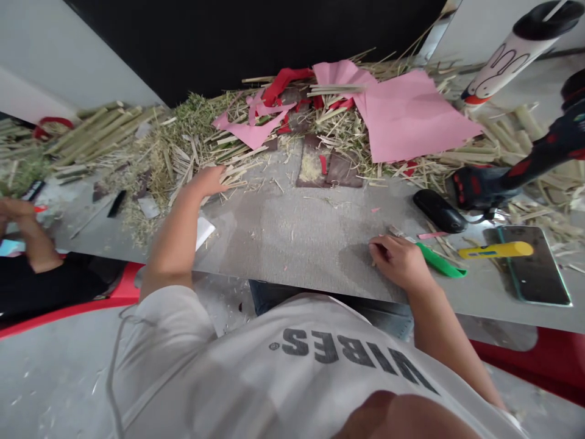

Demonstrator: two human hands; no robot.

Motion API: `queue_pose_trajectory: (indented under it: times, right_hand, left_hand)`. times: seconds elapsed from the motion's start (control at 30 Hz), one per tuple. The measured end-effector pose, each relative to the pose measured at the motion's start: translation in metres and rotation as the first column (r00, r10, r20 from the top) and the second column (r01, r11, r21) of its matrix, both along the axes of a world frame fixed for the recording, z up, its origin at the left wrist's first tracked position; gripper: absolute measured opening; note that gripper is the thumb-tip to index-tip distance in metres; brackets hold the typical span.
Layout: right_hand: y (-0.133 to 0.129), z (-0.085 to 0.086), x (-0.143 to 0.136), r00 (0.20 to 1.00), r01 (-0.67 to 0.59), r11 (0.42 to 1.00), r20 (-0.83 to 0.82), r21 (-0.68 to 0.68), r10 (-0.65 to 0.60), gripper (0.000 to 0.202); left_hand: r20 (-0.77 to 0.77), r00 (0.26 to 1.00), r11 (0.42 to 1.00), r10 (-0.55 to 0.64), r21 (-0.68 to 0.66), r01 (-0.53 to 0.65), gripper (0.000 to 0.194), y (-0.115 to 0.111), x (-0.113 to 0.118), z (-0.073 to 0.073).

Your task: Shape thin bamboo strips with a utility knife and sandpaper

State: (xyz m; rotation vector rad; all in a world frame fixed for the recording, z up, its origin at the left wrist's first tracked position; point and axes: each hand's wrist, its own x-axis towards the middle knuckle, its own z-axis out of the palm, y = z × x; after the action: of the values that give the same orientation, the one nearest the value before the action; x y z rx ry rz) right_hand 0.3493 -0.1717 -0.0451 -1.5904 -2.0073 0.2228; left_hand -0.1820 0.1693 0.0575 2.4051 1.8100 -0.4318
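**Reaching into the strips at mid-left**

Reaching up across the table (297, 238) with the left hand (208, 181), fingers stretched out nearly flat, tips laid on the loose pale strips (233, 171) at the near edge of the heap. Nothing closed inside that hand, as far as shows.

Resting the right hand (400, 261) at lower right of centre, knuckles up, fingers curled under. Impossible to tell whether anything small sits pinched beneath them. Touching or just beside a green tool (442, 263) that pokes out to its right.

Further right: a yellow cutter (496, 250) lying partly over a phone (532, 265), a black oval thing (439, 210), and a red-and-black drill (503, 177) above them. Across the top centre: pink paper (411, 116) and red ribbon (283, 82) spread over straw. At upper left, a bundle of green stalks (95, 131). At far left, a co-worker's hand (18, 213), well apart from both of the person's own.

Judged as the picking stage: sorting or selecting from the strips, with nothing lifted yet. Taking one from here calls for closing thumb and fingertips on a single strip, not a tangle, and drawing it back to the bare grey patch in the middle, near the right hand and the tools.
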Motion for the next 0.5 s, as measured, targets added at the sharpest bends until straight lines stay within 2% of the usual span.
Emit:
queue_pose_trajectory:
  times: [0.13, 0.23, 0.33, 0.43, 0.5]
  right_hand:
    - [0.000, -0.002, 0.000, 1.000, -0.001, 1.000, 0.007, 0.004, 0.001, 0.018]
    - [0.001, -0.003, 0.001, 1.000, -0.006, 1.000, 0.007, 0.004, 0.006, 0.017]
    - [0.001, -0.002, 0.001, 1.000, -0.016, 1.000, 0.002, 0.000, 0.016, 0.016]
    - [0.000, -0.001, 0.002, 1.000, -0.010, 1.000, -0.004, -0.001, 0.009, 0.016]
    - [0.000, 0.000, 0.002, 1.000, 0.005, 1.000, -0.009, -0.001, -0.005, 0.018]
  left_hand:
    - [-0.009, 1.000, 0.999, 0.009, 0.044, -0.009, 0.079, 0.004, -0.024, 0.001]
    - [-0.043, 0.999, 0.997, 0.014, 0.074, -0.011, 0.074, 0.015, -0.035, 0.004]
    - [-0.083, 0.996, 0.997, 0.019, 0.077, -0.012, 0.068, 0.027, -0.036, 0.002]
    - [-0.092, 0.996, 0.999, 0.014, 0.043, -0.010, 0.064, 0.036, -0.030, -0.009]
    - [-0.074, 0.997, 1.000, 0.016, 0.015, -0.015, 0.069, 0.039, -0.026, -0.017]
